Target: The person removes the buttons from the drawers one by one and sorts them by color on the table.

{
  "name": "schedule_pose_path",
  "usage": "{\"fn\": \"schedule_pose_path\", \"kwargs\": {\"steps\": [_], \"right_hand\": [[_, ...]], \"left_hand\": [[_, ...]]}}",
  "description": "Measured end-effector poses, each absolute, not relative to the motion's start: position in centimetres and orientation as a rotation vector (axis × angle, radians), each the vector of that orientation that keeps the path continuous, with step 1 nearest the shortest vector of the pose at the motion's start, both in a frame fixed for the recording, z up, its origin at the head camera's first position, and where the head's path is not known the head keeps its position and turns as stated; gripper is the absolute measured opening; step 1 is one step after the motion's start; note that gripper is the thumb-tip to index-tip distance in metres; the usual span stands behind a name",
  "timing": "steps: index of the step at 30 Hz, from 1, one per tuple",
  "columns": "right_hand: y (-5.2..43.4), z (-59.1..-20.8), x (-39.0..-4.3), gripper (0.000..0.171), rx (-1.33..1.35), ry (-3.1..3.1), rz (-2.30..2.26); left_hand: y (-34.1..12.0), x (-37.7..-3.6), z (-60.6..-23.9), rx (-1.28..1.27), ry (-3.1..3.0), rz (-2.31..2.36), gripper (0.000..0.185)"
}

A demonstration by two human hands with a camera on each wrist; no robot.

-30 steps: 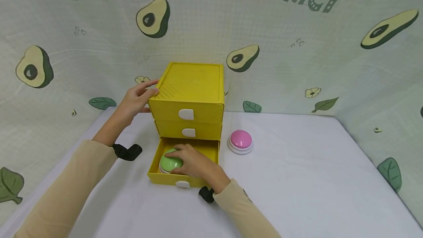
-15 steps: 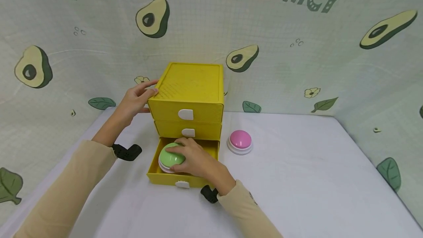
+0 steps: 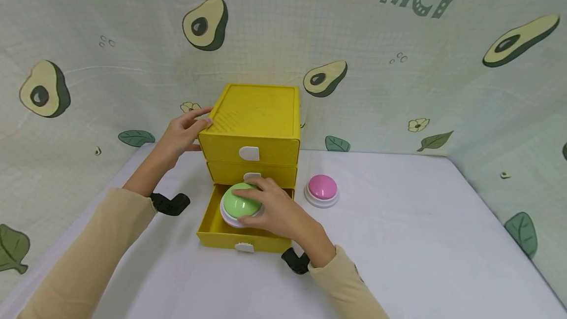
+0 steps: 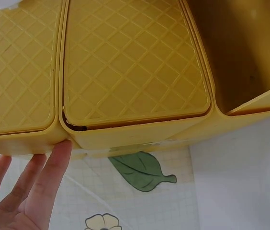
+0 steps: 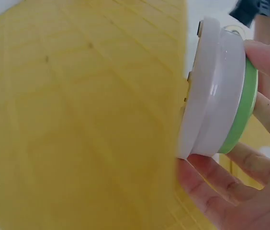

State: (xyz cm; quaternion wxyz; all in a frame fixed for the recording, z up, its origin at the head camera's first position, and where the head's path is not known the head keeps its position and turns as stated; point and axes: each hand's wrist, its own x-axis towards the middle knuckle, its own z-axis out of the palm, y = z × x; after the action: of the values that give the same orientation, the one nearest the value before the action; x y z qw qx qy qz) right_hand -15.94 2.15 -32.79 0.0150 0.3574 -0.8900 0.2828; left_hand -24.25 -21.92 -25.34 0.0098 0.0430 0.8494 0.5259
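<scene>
Right hand (image 3: 274, 213) grips green button (image 3: 240, 204), a green dome on a white base, fingers curled round its rim from the right side; the right wrist view shows the white base (image 5: 211, 91) tilted with fingertips (image 5: 269, 52) over the dome and thumb under. Button is held just above the open bottom drawer (image 3: 212, 225) of the yellow drawer unit (image 3: 254, 127), clear of the drawer floor as far as can be judged. Left hand (image 3: 183, 134) rests flat against the unit's upper left corner, fingers straight and spread, touching the top edge; likely steadying the unit so it does not slide, a judgement only. Left wrist view shows the fingers (image 4: 53, 167) against the unit's side panel (image 4: 130, 62). The top and middle drawers are closed, each with a white tab handle (image 3: 249, 153). Unit stands near the back edge of the tabletop (image 3: 421, 240), about centre. Pink button (image 3: 322, 188) sits on the tabletop just right of the unit, apart from it. Backdrop (image 3: 398, 78) has avocado prints and partial lettering reading "mer" at the top; the rest is cut off. No labels readable on buttons or drawers.
</scene>
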Motion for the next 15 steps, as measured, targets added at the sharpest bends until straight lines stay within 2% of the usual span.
{"fn": "schedule_pose_path", "kwargs": {"steps": [15], "right_hand": [[7.2,-32.0,-15.0,0.049,0.969,-2.627,1.002]], "left_hand": [[-21.9,-24.2,-25.1,0.105,2.639,1.629,0.060]]}}
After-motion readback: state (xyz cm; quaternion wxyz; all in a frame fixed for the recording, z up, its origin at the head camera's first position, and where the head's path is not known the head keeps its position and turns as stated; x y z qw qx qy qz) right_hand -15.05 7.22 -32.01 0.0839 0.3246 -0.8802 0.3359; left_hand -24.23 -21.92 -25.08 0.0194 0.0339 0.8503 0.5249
